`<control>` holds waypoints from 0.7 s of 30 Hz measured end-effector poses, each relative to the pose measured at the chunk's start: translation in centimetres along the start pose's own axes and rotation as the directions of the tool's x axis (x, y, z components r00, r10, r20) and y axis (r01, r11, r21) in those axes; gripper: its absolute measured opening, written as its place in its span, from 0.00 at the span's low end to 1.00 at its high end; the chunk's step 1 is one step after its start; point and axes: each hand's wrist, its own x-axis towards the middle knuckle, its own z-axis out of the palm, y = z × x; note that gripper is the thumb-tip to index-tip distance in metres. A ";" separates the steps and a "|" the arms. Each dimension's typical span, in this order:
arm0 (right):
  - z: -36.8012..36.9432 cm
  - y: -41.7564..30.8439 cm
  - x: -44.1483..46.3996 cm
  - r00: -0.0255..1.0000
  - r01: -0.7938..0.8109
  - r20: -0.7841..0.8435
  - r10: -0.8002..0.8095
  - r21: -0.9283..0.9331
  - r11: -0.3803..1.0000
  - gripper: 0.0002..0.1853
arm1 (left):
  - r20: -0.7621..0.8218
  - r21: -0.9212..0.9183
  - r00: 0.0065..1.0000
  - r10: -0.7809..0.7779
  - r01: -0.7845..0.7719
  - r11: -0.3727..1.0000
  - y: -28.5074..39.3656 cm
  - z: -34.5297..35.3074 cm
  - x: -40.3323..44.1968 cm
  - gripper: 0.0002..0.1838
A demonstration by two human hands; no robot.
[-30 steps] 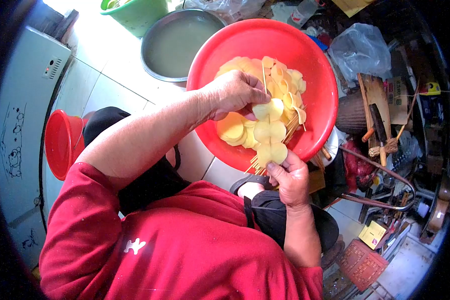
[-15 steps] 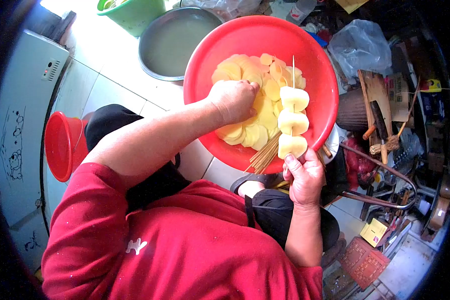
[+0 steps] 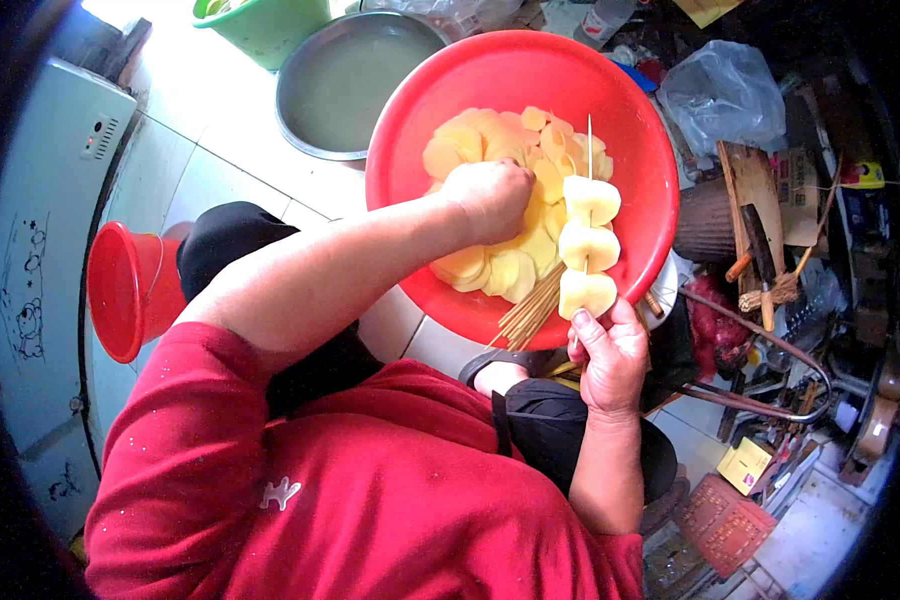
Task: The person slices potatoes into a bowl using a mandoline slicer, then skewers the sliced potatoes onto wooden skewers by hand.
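My right hand (image 3: 612,362) pinches the lower end of a bamboo skewer (image 3: 590,150) between thumb and fingers. Three pale yellow potato pieces (image 3: 588,246) are threaded along it, and its pointed tip sticks out bare above them. My left hand (image 3: 492,200) is over a heap of thin potato slices (image 3: 515,268) in a large red basin (image 3: 490,62). Its fingers are curled down into the heap, so their tips and anything between them are hidden. A bundle of loose bamboo skewers (image 3: 530,312) leans across the basin's near rim, left of my right hand.
Behind the basin stands a metal bowl of cloudy water (image 3: 355,85), with a green tub (image 3: 270,30) beyond it. A red bucket (image 3: 120,290) is at the left near a white appliance (image 3: 55,200). A plastic bag (image 3: 725,95), a knife (image 3: 757,240) and clutter crowd the right.
My left hand has shifted slightly right and up over the slices, its fingers now curled more into the heap. My right hand and the loaded skewer have barely moved.
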 end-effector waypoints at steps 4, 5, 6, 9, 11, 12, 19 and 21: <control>-0.1 0.0 -0.1 1.000 0.008 0.004 -0.008 -0.012 1.000 0.11 | 0.004 -0.072 1.000 -0.016 0.016 0.997 -0.3 -1.6 -0.5 0.14; -0.2 0.1 -0.2 1.000 0.007 0.005 -0.007 -0.026 1.000 0.11 | -0.014 -0.115 0.998 -0.062 0.060 0.992 -0.5 -2.0 -0.8 0.13; -0.1 0.0 -0.3 1.000 0.008 0.004 -0.008 -0.023 1.000 0.11 | -0.057 -0.122 0.996 -0.063 0.056 0.991 -0.8 -2.1 -0.9 0.11; 0.1 -0.1 -0.5 1.000 0.012 0.025 -0.011 -0.034 0.999 0.11 | -0.065 -0.093 0.997 -0.051 0.045 0.995 -2.0 -1.6 -1.1 0.10; 0.3 0.0 -0.5 0.999 0.027 0.044 -0.025 -0.047 0.999 0.11 | -0.025 0.114 1.000 -0.018 0.021 0.993 -2.0 -1.4 -1.2 0.09; 0.3 0.0 -0.5 0.999 0.028 0.045 -0.026 -0.049 0.998 0.11 | -0.027 0.113 0.999 -0.018 0.021 0.993 -2.0 -1.2 -1.3 0.09; 0.6 0.2 -0.9 0.980 -0.024 0.192 0.048 -0.126 0.992 0.11 | -0.141 -0.340 0.988 -0.071 0.019 0.940 -2.7 -3.4 -2.1 0.08; 0.8 0.2 -1.2 0.975 -0.033 0.211 0.062 -0.140 0.990 0.11 | 0.014 -0.884 0.962 -0.273 0.140 0.446 -3.2 -4.2 -1.3 0.06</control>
